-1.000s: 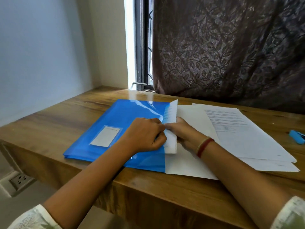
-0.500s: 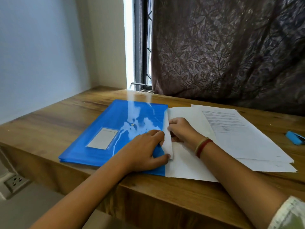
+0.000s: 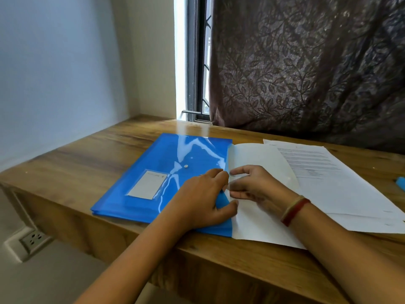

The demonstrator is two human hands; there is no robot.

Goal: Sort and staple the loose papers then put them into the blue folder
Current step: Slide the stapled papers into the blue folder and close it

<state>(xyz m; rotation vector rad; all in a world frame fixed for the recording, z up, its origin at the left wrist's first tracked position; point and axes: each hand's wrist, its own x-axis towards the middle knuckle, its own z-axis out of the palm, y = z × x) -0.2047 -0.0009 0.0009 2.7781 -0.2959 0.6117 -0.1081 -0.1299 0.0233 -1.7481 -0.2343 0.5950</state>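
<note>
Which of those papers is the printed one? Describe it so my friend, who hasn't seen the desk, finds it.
On the wooden desk below the dark curtain, look right of the blue folder. The printed sheet lies there, just past the right hand. It alone carries lines of small text; the sheet nearer the folder is blank.

Cropped and unreadable
Blue object (image 3: pixel 401 183) at the worktop's right edge is cut off; the printed sheet's (image 3: pixel 328 185) text is illegible.
</note>
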